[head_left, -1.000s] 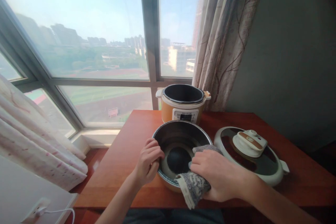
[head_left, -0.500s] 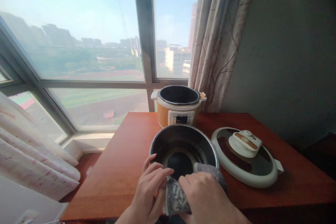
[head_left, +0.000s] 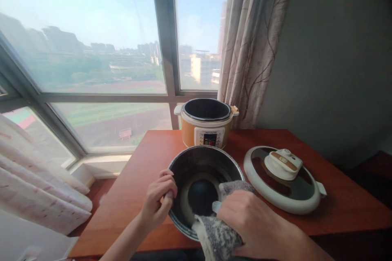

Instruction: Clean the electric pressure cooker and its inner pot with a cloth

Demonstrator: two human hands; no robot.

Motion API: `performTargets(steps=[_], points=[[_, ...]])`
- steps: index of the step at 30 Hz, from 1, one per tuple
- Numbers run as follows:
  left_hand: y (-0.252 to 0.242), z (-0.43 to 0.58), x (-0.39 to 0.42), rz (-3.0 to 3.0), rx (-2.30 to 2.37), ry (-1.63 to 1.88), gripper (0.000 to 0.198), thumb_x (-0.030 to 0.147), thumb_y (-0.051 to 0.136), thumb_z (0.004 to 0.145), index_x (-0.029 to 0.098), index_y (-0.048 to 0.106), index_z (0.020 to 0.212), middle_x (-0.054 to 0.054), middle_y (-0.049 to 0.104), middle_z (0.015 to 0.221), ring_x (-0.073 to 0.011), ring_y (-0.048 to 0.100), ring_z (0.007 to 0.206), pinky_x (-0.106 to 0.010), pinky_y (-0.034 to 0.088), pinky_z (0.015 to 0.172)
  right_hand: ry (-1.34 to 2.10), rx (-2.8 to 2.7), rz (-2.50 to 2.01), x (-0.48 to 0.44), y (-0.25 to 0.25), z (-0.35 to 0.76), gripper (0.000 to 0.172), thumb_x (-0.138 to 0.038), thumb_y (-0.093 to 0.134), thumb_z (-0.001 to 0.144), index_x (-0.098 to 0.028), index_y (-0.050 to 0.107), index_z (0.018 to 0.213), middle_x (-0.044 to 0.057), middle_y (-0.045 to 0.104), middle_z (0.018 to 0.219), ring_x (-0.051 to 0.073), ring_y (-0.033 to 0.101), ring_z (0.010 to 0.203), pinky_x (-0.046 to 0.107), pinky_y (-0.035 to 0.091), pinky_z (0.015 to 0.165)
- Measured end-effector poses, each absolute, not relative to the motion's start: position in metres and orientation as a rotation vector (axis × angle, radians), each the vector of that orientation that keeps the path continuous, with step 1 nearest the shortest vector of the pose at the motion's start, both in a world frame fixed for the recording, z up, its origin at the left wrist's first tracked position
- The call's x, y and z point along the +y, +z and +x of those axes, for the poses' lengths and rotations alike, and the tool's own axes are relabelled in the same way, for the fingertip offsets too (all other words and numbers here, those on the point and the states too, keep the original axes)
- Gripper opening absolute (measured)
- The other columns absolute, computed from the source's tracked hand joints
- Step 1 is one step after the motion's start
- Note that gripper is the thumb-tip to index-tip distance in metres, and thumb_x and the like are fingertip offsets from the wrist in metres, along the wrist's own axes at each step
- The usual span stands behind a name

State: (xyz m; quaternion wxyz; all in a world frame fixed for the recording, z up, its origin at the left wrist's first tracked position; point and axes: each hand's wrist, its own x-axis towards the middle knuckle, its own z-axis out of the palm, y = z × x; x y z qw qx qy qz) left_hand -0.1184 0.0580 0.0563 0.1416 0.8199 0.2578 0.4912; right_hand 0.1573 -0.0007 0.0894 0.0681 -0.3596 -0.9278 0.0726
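Observation:
A dark round inner pot with a silvery rim is tilted toward me near the table's front edge, its inside showing. My left hand grips the pot's rim on the left side, fingers curled over the edge. Bunched in my right hand is a grey speckled cloth, which lies over the pot's right and front rim. A small pale, translucent bit sticks out by my right fingers; I cannot tell what it is.
Behind the pot stands the yellow and white electric pressure cooker body. Its round lid lies on the wooden table at the right. A window and curtain rise behind the table.
My left hand has moved left, off the cloth, onto the pot's left rim. The cloth now hangs from my right hand alone, and the pot has shifted slightly left.

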Motion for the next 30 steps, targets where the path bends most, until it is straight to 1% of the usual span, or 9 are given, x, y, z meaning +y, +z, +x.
performTargets(steps=[3,6,9,11,15,17,20,24,30], points=[[0.06,-0.125,0.066,2.381,0.693,1.344,0.031,0.018,0.034,0.096,0.021,0.046,0.068,0.003,0.049,0.055,-0.0138,0.045,0.055,-0.038,0.044,0.082,0.171,-2.752,-1.052,0.005,0.087,0.171,0.032,-0.048,0.074,0.075,-0.021,0.057,0.08,0.0,0.065,0.085,0.02,0.056,0.079,0.033,0.033,0.069],[0.062,-0.128,0.067,2.444,0.692,1.278,0.03,0.02,0.034,0.097,0.021,0.047,0.069,0.001,0.049,0.057,-0.0151,0.047,0.06,-0.04,0.044,0.086,0.152,-2.702,-1.053,0.006,0.082,0.168,0.035,-0.053,0.071,0.077,-0.021,0.056,0.078,0.0,0.065,0.083,0.019,0.054,0.076,0.034,0.031,0.069],[0.061,-0.131,0.06,2.519,0.683,1.243,0.031,0.026,0.033,0.098,0.022,0.045,0.07,0.0,0.047,0.06,-0.0176,0.049,0.066,-0.044,0.044,0.093,0.146,-2.649,-1.078,0.003,0.079,0.161,0.037,-0.056,0.069,0.078,-0.021,0.055,0.075,0.001,0.064,0.08,0.019,0.053,0.075,0.034,0.029,0.069],[0.056,-0.13,0.052,2.566,0.699,1.266,0.033,0.027,0.03,0.099,0.022,0.044,0.07,-0.001,0.047,0.064,-0.0189,0.05,0.071,-0.048,0.043,0.096,0.153,-2.612,-1.123,0.0,0.079,0.157,0.035,-0.053,0.07,0.077,-0.021,0.055,0.073,0.0,0.064,0.08,0.019,0.053,0.075,0.034,0.029,0.07],[0.045,-0.115,0.025,2.675,0.782,1.319,0.025,0.015,0.033,0.094,0.021,0.046,0.074,-0.002,0.05,0.071,-0.0196,0.052,0.08,-0.053,0.037,0.103,0.188,-2.531,-1.25,-0.009,0.08,0.147,0.029,-0.044,0.077,0.068,-0.022,0.057,0.073,0.0,0.064,0.08,0.02,0.053,0.076,0.034,0.029,0.07],[0.041,-0.102,0.009,2.705,0.83,1.318,0.019,0.008,0.039,0.088,0.02,0.05,0.079,-0.002,0.054,0.073,-0.0196,0.054,0.083,-0.052,0.034,0.104,0.193,-2.48,-1.328,-0.013,0.079,0.139,0.028,-0.041,0.078,0.065,-0.023,0.058,0.073,0.0,0.064,0.079,0.021,0.053,0.076,0.034,0.028,0.07],[0.041,-0.083,-0.007,2.66,0.946,1.336,0.021,0.003,0.041,0.083,0.019,0.054,0.086,-0.004,0.059,0.078,-0.0206,0.056,0.088,-0.05,0.034,0.104,0.17,-2.414,-1.393,-0.017,0.074,0.129,0.028,-0.039,0.08,0.063,-0.023,0.059,0.074,0.0,0.064,0.079,0.021,0.052,0.074,0.035,0.026,0.068],[0.045,-0.071,-0.01,2.588,0.998,1.372,0.02,0.003,0.04,0.084,0.02,0.048,0.077,-0.001,0.052,0.07,-0.0177,0.052,0.075,-0.045,0.038,0.095,0.086,-2.359,-1.286,-0.019,0.064,0.127,0.035,-0.043,0.082,0.062,-0.023,0.057,0.073,-0.001,0.063,0.077,0.02,0.051,0.072,0.035,0.024,0.066],[0.045,-0.073,0.003,2.548,0.985,1.492,0.024,0.003,0.041,0.085,0.021,0.041,0.069,0.002,0.043,0.061,-0.0145,0.045,0.064,-0.039,0.041,0.087,0.022,-2.428,-1.056,-0.009,0.058,0.147,0.037,-0.054,0.073,0.076,-0.023,0.053,0.078,-0.001,0.062,0.078,0.019,0.051,0.071,0.035,0.024,0.066]])
